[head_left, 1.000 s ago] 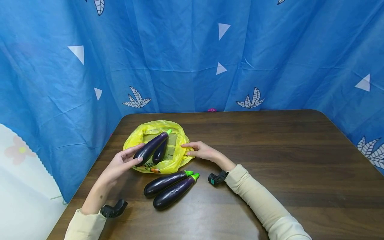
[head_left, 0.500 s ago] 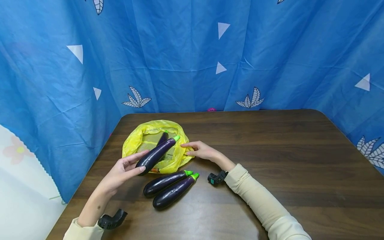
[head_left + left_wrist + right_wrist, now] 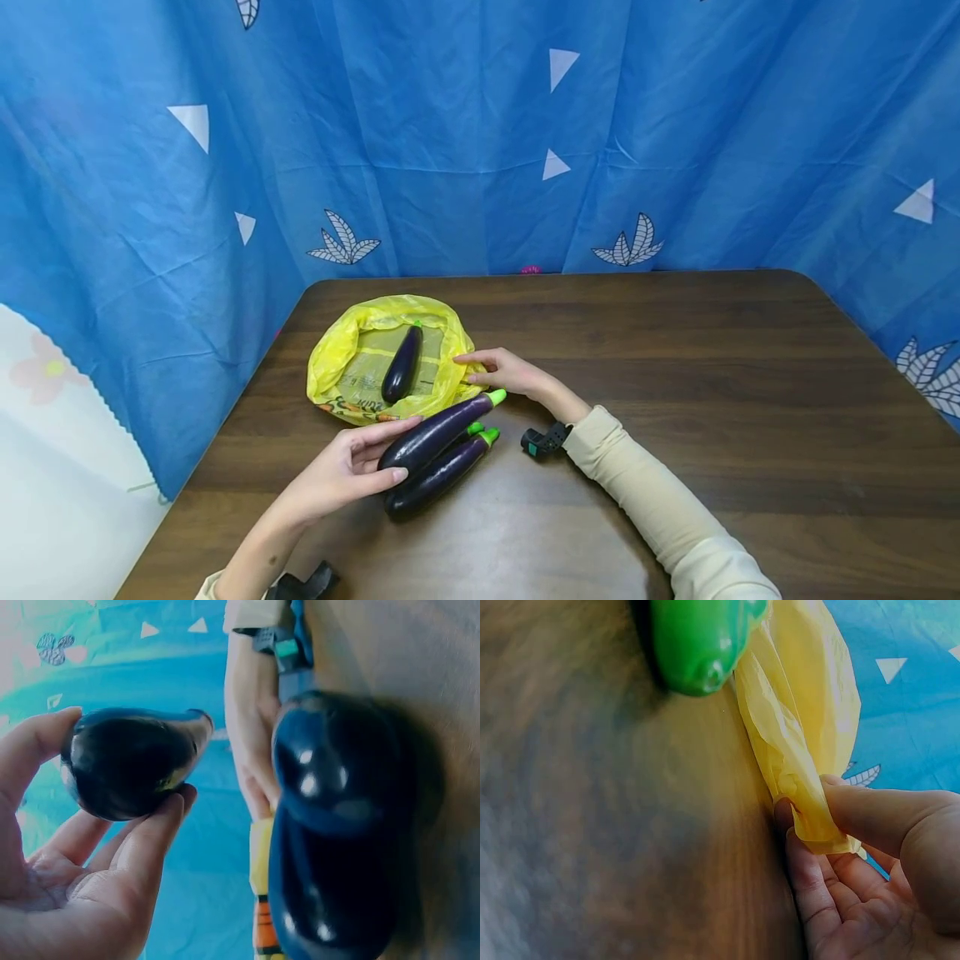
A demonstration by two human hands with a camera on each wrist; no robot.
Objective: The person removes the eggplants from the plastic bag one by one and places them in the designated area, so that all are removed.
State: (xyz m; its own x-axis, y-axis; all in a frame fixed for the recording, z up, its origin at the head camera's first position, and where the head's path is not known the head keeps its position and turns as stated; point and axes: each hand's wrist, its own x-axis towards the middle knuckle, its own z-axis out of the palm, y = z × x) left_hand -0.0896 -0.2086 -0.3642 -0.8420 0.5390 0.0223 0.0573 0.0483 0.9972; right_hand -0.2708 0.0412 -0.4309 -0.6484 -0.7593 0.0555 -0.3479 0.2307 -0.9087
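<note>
– With left hand (image 3: 348,471), gripping an eggplant (image 3: 431,437) just above two more eggplants (image 3: 437,485) on the table (image 3: 675,367), yeah?
– Yep, and with right hand (image 3: 510,372), pinching a yellow bag (image 3: 328,367) by its rim, fourth eggplant (image 3: 402,368) inside.

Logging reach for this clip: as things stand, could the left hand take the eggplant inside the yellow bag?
Probably not straight away: the left hand is holding another eggplant. Otherwise the way looks free: the yellow bag gapes open and nothing covers the eggplant inside.
</note>
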